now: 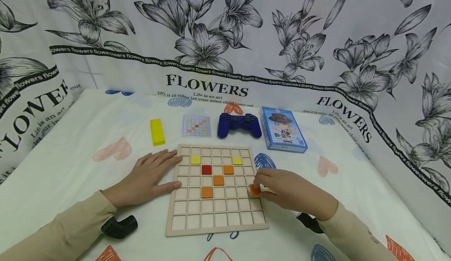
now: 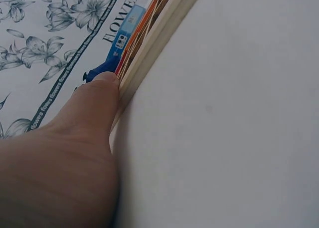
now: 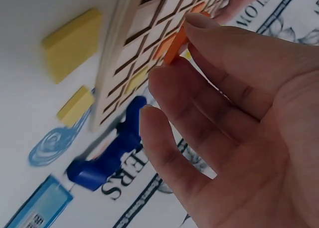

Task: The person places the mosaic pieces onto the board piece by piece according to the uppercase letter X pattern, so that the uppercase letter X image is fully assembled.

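Note:
A square wooden grid board [image 1: 216,230] lies on the bed-like white cloth, with a red tile [image 1: 206,169], two yellow tiles and several orange tiles set in its cells. My left hand [image 1: 146,176] rests at the board's left edge, fingers extended and thumb touching the rim. Over the right edge, my right hand [image 1: 292,190] pinches an orange tile [image 3: 175,47] between thumb and fingertips, tilted above the cells. Two loose yellow tiles lie beside the board's right edge, a nearer one [image 3: 75,43] and a farther one [image 3: 76,106], largely hidden by the hand in the head view.
Behind the board stand a yellow block [image 1: 157,132], a printed pattern card [image 1: 196,126], a dark blue game controller [image 1: 239,125] and a blue box [image 1: 284,129] with a cartoon figure. A flower-printed curtain [image 1: 116,69] hangs at the back and sides.

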{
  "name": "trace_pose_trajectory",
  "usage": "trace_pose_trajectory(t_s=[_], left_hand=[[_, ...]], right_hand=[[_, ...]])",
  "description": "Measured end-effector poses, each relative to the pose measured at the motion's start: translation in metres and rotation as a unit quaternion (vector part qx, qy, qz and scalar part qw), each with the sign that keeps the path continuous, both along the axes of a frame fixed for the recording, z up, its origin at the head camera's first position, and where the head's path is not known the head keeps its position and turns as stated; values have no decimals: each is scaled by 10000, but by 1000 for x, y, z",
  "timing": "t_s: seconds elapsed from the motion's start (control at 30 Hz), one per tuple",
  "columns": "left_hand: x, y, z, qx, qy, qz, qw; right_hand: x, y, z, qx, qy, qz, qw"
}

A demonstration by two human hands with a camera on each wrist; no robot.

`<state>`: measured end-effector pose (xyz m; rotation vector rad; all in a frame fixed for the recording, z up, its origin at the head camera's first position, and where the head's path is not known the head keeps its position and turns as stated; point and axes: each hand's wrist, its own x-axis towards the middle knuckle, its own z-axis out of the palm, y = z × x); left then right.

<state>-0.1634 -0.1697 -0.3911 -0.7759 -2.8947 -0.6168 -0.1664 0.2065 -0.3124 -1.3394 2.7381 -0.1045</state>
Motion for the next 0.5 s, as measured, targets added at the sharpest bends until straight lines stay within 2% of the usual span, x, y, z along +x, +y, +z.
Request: trace_pose_trajectory(t_s=[0.23,0.5], left_hand=[[0,0,-1,30,88,-20,10000],[0,0,0,43,69,-5,10000]], right_hand=[[-8,-25,-4,20,-34,453,9990],[-16,-41,-12,-38,-140,865,9961]])
